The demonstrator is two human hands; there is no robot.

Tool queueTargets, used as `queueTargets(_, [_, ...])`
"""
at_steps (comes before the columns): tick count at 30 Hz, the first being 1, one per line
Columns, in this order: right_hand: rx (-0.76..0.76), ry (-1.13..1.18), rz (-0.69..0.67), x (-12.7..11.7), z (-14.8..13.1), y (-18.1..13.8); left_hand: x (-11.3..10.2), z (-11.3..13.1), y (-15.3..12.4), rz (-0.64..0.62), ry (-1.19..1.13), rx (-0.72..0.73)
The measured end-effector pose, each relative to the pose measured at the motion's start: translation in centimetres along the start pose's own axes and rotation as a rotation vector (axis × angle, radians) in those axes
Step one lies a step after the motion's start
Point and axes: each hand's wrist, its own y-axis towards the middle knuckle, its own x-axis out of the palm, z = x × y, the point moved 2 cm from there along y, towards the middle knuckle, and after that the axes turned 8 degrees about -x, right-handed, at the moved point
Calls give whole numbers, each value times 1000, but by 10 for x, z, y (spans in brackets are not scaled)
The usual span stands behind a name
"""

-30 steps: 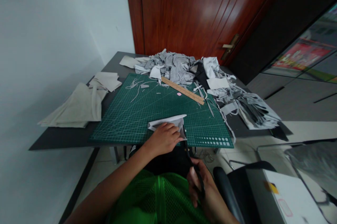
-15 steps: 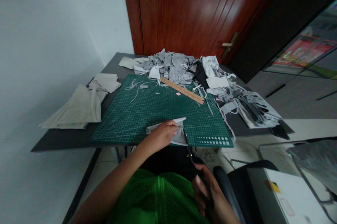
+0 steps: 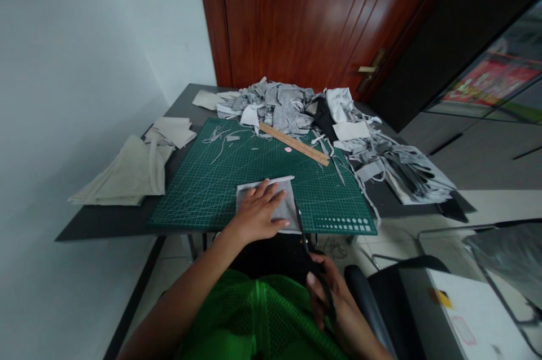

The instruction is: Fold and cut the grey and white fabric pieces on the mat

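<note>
A grey piece of fabric [image 3: 289, 210] with a pale folded strip along its far edge lies at the front of the green cutting mat [image 3: 203, 179]. My left hand [image 3: 260, 212] rests flat over it, fingers spread, covering much of the middle. Black scissors [image 3: 305, 244] are gripped in my right hand [image 3: 332, 292], below the mat's front edge. Their blades point away from me along the fabric's right edge. Whether the blades are touching the cloth I cannot tell.
A wooden ruler [image 3: 296, 144] lies across the mat's far part, near thread scraps. Behind it is a heap of grey fabric scraps [image 3: 279, 103]. Folded pale cloth [image 3: 127, 176] sits at the left, stacked fabric [image 3: 417, 174] at the right. A white box [image 3: 470, 309] stands lower right.
My left hand has opened from a bunched grip on the fabric to lying flat on it. The fabric's far edge is now spread out. The scissors stay beside its right edge.
</note>
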Motion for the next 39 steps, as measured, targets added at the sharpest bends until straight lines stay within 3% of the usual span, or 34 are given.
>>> queueTargets(39, [-25, 11, 6, 13, -3, 0, 4, -5, 2, -5, -55, 22])
